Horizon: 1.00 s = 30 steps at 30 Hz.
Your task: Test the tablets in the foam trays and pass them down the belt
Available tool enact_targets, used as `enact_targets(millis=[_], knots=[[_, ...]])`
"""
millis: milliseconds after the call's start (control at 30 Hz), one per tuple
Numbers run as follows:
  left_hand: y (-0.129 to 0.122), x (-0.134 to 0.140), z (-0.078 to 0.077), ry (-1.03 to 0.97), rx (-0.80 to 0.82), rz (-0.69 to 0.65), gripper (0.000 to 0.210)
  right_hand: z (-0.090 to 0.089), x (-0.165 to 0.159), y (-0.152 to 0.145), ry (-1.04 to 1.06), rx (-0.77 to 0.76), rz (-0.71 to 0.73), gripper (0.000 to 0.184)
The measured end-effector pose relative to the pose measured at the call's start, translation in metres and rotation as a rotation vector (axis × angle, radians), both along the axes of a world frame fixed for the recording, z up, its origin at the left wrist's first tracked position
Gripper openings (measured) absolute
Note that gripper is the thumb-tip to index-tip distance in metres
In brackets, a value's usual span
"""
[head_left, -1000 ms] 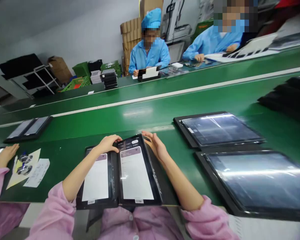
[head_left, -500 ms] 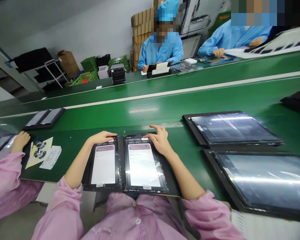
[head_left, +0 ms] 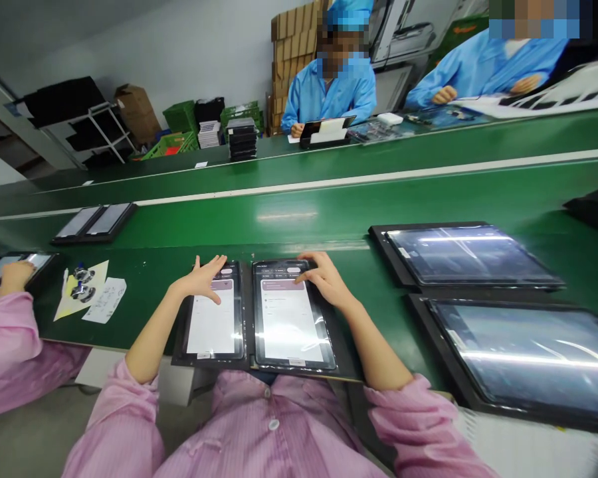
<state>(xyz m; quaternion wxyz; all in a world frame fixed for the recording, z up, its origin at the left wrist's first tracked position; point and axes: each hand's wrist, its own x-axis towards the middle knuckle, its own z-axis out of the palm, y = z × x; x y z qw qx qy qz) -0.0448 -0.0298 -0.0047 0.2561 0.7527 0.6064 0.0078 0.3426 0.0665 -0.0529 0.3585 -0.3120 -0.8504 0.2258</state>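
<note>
Two tablets lie side by side in black cases in front of me, each showing a white page with a mauve band near the top. Over the upper part of the left tablet (head_left: pixel 212 325) my left hand (head_left: pixel 203 279) is held with fingers spread, holding nothing. My right hand (head_left: pixel 326 282) is at the top right corner of the right tablet (head_left: pixel 292 325). One of its fingertips is at the mauve band, and the other fingers stretch along the top edge; it grips nothing. Whether the left fingertips touch the glass I cannot tell.
Two larger dark-screened tablets (head_left: pixel 471 255) lie at right. On the left are a yellow sheet with small round parts (head_left: pixel 82 285), a handwritten note (head_left: pixel 104 300), and a neighbour's hand (head_left: pixel 17 275) on another tablet. Two people in blue sit across the green belt (head_left: pixel 299 229).
My left hand has spread its fingers and shifted down over the screen. My right fingertip has moved from the top corner down to the mauve band. The neighbour's hand has moved left.
</note>
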Motion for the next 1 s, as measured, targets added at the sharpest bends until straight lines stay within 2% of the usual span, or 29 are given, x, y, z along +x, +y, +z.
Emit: enact_targets(millis=[67, 133, 167, 267, 333, 400, 467, 600, 700, 833, 1000], knots=[[-0.004, 0.003, -0.002, 0.053, 0.041, -0.011, 0.135, -0.003, -0.004, -0.001, -0.058, 0.007, 0.155, 0.046], [0.002, 0.006, -0.002, 0.053, 0.071, -0.005, 0.128, -0.009, -0.008, 0.002, -0.108, 0.026, 0.168, 0.046], [0.008, 0.007, -0.001, 0.046, 0.095, 0.017, 0.113, -0.013, -0.008, 0.006, -0.113, 0.032, 0.094, 0.045], [0.026, 0.013, 0.000, 0.076, 0.220, 0.138, 0.060, -0.024, -0.002, 0.024, -0.003, 0.005, -0.257, 0.046], [0.030, 0.020, -0.001, 0.110, 0.289, 0.190, 0.051, -0.029, 0.006, 0.030, 0.129, -0.047, -0.379, 0.052], [0.025, 0.026, -0.002, 0.067, 0.289, 0.177, 0.052, -0.033, 0.015, 0.023, 0.230, -0.086, -0.388, 0.054], [0.013, 0.029, -0.002, -0.008, 0.233, 0.122, 0.059, -0.036, 0.022, 0.002, 0.287, -0.110, -0.367, 0.054], [-0.006, 0.026, 0.002, -0.021, 0.050, -0.040, 0.110, -0.041, 0.027, -0.050, 0.313, -0.115, -0.288, 0.055], [-0.007, 0.024, 0.006, 0.044, 0.025, -0.099, 0.128, -0.041, 0.027, -0.067, 0.273, -0.086, -0.226, 0.058], [-0.003, 0.026, 0.013, 0.085, 0.055, -0.114, 0.122, -0.036, 0.026, -0.066, 0.209, -0.090, -0.154, 0.066], [0.007, 0.027, 0.012, 0.017, 0.088, -0.095, 0.094, -0.030, 0.024, -0.068, 0.127, -0.156, -0.158, 0.066]])
